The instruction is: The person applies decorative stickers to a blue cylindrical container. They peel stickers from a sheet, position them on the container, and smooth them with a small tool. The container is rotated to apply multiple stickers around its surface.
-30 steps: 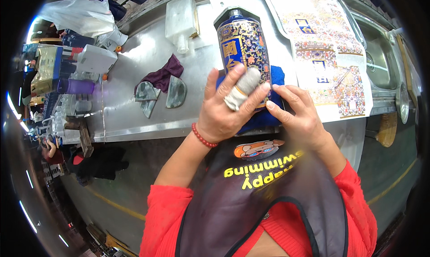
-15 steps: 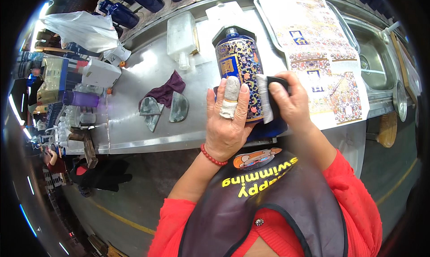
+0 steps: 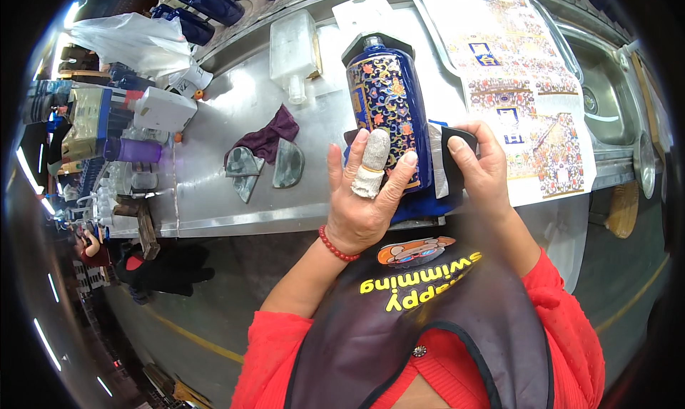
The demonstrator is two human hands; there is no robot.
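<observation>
A dark blue bottle (image 3: pixel 389 116) with a colourful floral wrap lies on its back on the bench, its neck pointing away from me. My left hand (image 3: pixel 367 198) rests at its near end, fingers spread, the thumb and fingertips against the wrap. One finger wears a grey-white cloth cover (image 3: pixel 372 168) held by a band. On the bottle's right, my right hand (image 3: pixel 481 165) pinches a black scraper (image 3: pixel 454 159) with a pale grey strip along its edge. That strip stands close beside the bottle; whether it touches is unclear. A dark blue cloth (image 3: pixel 421 208) shows under the near end.
Printed floral sheets (image 3: pixel 510 102) lie over a tray at the right, before a steel sink (image 3: pixel 606 116). To the left are a purple cloth (image 3: pixel 275 134), grey-green curved pads (image 3: pixel 288 165) and a clear bottle (image 3: pixel 294 49). Blue bottles (image 3: pixel 214 2) line the back.
The bottle has rolled leftward, so its front label has turned mostly away and the floral side faces up. The scraper has shifted slightly right, off the wrap's face. Left fingers have spread wider.
</observation>
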